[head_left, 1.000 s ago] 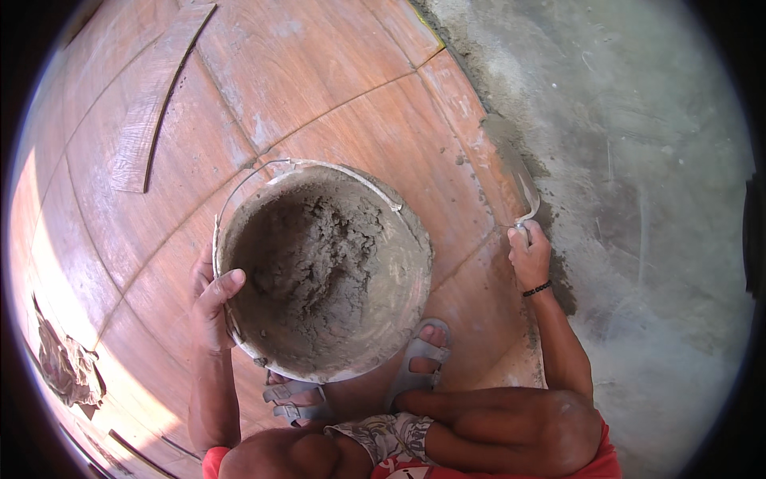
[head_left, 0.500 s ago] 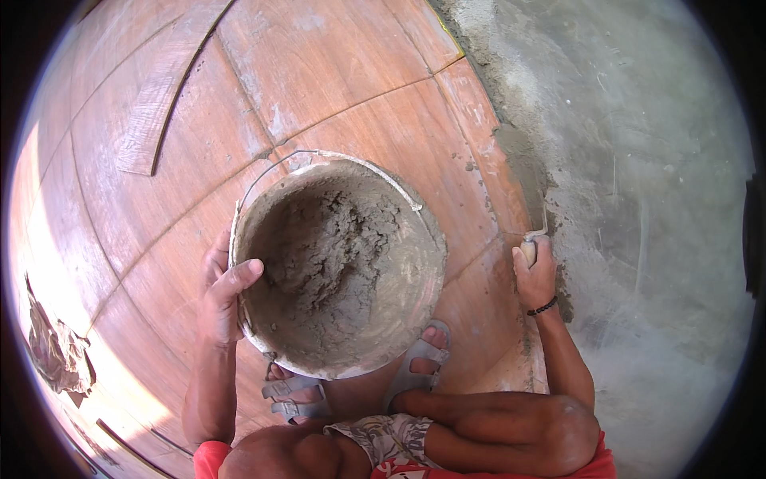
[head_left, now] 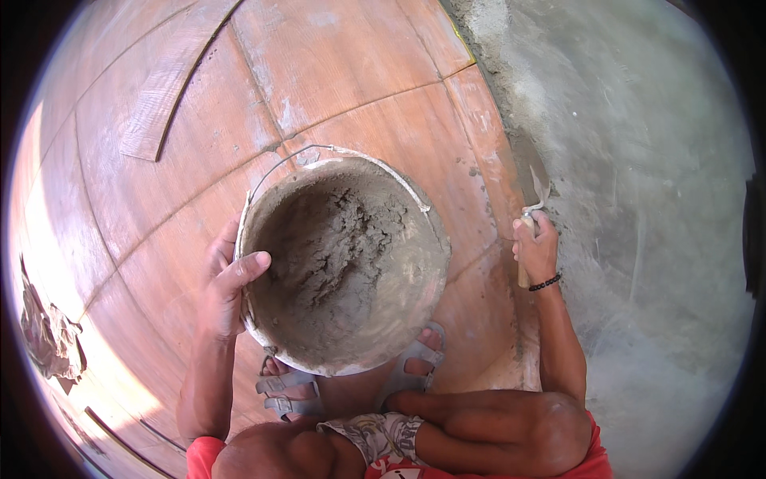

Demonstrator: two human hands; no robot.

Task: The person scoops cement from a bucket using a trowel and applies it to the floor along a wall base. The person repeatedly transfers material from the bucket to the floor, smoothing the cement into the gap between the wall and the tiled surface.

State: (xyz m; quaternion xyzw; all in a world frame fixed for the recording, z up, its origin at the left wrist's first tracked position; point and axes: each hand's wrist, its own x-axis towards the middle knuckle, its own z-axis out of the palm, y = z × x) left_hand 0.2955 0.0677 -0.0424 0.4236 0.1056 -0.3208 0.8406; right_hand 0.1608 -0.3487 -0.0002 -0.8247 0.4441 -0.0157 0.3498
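A round bucket (head_left: 435,263) with a wire handle tilts toward me in front of my feet. Wet grey mortar (head_left: 343,239) lies inside it and coats its walls. My left hand (head_left: 231,275) grips the bucket's left rim, thumb over the edge and fingers round the outside. Off to the right, my right hand (head_left: 536,247) is closed round the wooden grip of a trowel (head_left: 539,190). The trowel's blade is seen nearly edge-on, by the mortar strip (head_left: 527,156) along the edge of the tiles.
Wood-look tiles (head_left: 383,48) cover the floor at left and centre. Bare grey concrete (head_left: 662,199) spreads to the right. A cut tile strip (head_left: 171,88) lies at the upper left, crumpled brown material (head_left: 52,339) at the far left. My sandalled feet (head_left: 291,391) are below the bucket.
My right hand has moved slightly away from me along the tile edge, and the trowel has turned so its blade stands more on edge. My left hand still holds the bucket.
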